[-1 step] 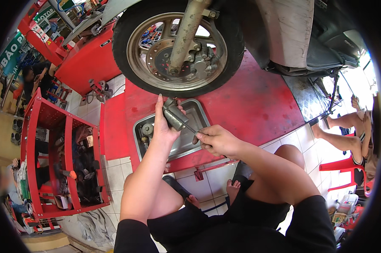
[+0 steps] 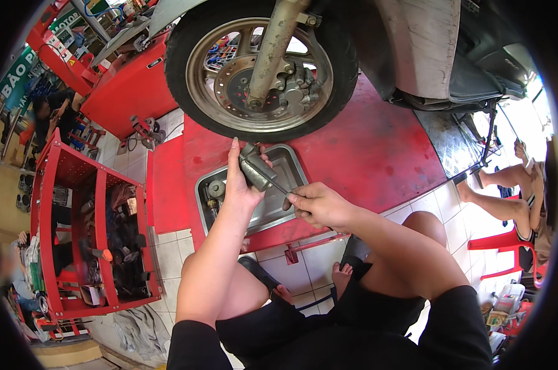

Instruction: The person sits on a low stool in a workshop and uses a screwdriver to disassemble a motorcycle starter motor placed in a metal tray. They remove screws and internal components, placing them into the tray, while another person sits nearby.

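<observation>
My left hand [image 2: 240, 185] grips a grey metal cylindrical part [image 2: 258, 168] over a shallow steel tray [image 2: 297, 163]. My right hand [image 2: 314, 205] is closed on a thin metal rod [image 2: 281, 187], whose far end reaches the lower end of that part; whether it is inside cannot be told. In the tray's left side lie small metal parts [image 2: 216, 190], partly hidden by my left hand and forearm. The tray rests on a red platform [image 2: 377, 145], just below the tire [image 2: 186, 105] of a scooter's front wheel with a brake disc and caliper.
A red wheeled cart [image 2: 101, 240] loaded with tools stands at left. Two other people [image 2: 44, 114] [image 2: 13, 271] are beyond it. At right, a seated person's bare legs [image 2: 501, 203] are beside a red plastic chair [image 2: 495, 243]. A metal tread plate [image 2: 445, 148] borders the platform.
</observation>
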Demonstrator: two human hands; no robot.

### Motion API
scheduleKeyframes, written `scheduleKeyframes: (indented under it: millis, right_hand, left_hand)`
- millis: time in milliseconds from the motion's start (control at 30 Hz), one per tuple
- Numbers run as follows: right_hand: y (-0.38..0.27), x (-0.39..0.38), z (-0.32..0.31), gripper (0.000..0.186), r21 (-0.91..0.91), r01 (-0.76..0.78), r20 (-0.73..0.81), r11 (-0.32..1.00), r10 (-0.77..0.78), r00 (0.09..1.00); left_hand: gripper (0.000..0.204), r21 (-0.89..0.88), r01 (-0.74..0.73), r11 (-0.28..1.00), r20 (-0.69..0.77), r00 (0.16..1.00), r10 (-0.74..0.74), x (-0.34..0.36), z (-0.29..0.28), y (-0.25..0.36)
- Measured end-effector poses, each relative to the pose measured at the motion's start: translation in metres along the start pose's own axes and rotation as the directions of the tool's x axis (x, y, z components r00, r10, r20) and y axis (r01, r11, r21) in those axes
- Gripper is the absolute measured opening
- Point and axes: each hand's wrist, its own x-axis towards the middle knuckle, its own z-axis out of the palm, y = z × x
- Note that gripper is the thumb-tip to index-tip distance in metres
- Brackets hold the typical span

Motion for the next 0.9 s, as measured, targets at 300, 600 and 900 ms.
scheduleKeyframes:
  millis: [300,600,900]
  right_hand:
    - [-0.002,-0.004,0.002,0.029,0.213,-0.089,0.085,0.973,0.072,0.994]
    - [0.003,-0.008,0.000,0.026,-0.707,0.172,-0.202,0.685,-0.430,0.880]
    - [0.010,-0.003,0.009,0.022,-0.768,0.185,-0.108,0.613,-0.409,0.906]
  left_hand:
    - [0.053,0.009,0.040,0.999,-0.013,0.999,-0.040,-0.001,0.000,0.000]
    - [0.048,0.015,0.001,1.000,-0.014,1.000,-0.001,0.002,-0.012,-0.015]
    - [0.038,0.135,-0.158,0.978,-0.193,0.964,0.182,-0.003,-0.004,-0.019]
